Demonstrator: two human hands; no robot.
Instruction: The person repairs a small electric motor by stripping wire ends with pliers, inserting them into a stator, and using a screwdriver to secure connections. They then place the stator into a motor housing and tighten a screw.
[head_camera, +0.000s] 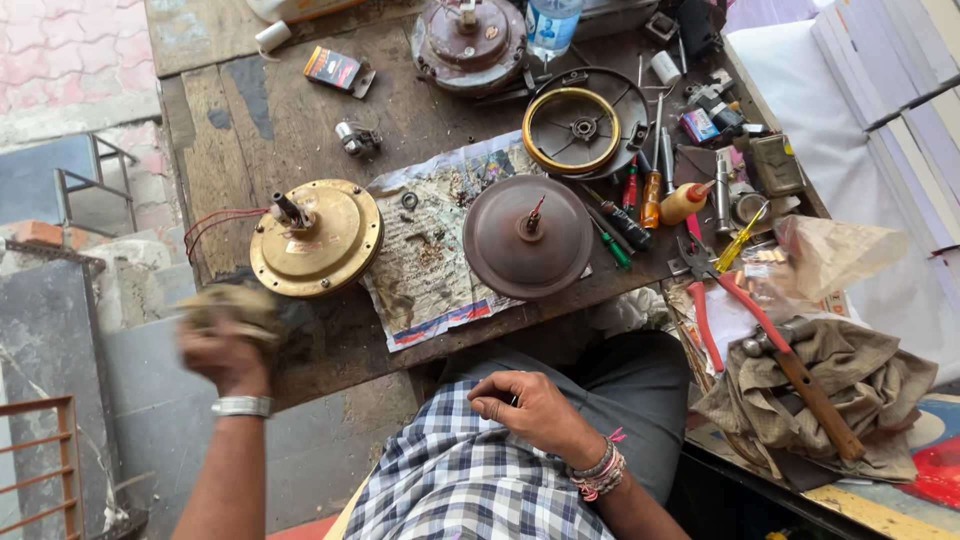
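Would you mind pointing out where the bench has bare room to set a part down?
Bare wood lies behind the gold motor housing, between the small box and the metal clip. The right end, around the screwdrivers and pliers, is crowded.

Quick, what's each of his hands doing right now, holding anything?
Left hand: closed on a crumpled tan rag, blurred, beside the gold fan motor housing.
Right hand: holds nothing, fingers curled loosely, resting on the lap.
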